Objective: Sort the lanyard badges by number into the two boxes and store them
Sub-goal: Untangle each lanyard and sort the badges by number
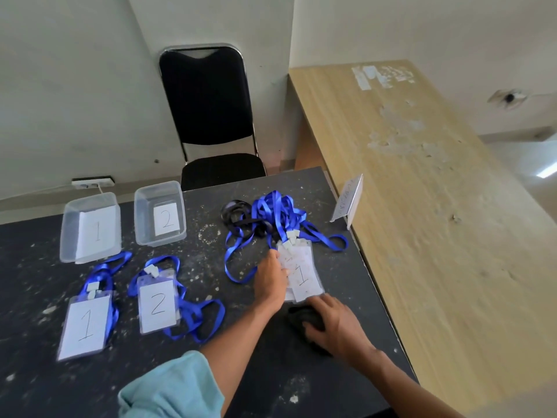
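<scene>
Flat and apart, my left grip (pixel 271 276) lies with its fingers spread on the left edge of the badge pile (pixel 304 276), right of centre in the frame; it presses rather than pinches. My right grip (pixel 334 324), just below the pile, is curled over a black bundle (pixel 297 315) on the bench (pixel 36 393), clamped on it as far as I can see. Whether that bundle is a lanyard or a cloth I cannot tell.

The top badge of the pile reads 1. Its blue straps (pixel 277 215) run up into a tangle beside a black strap (pixel 235 215). At the left, box 1 (pixel 69 224) and box 2 (pixel 141 212) stand side by side, each holding only its paper label. Below them badge 1 (pixel 86 325) and badge 2 (pixel 156 303) lie on the bench, each in front of its own box.

I judge I am mid-sort: 2 badges laid out, none stored, the pile to go. Next I need to lift the top 1 badge off the stack. The catch is the straps: they are tangled together, so pulling 1 may drag the rest. I would hold the pile down and draw that strap free before carrying it left
</scene>
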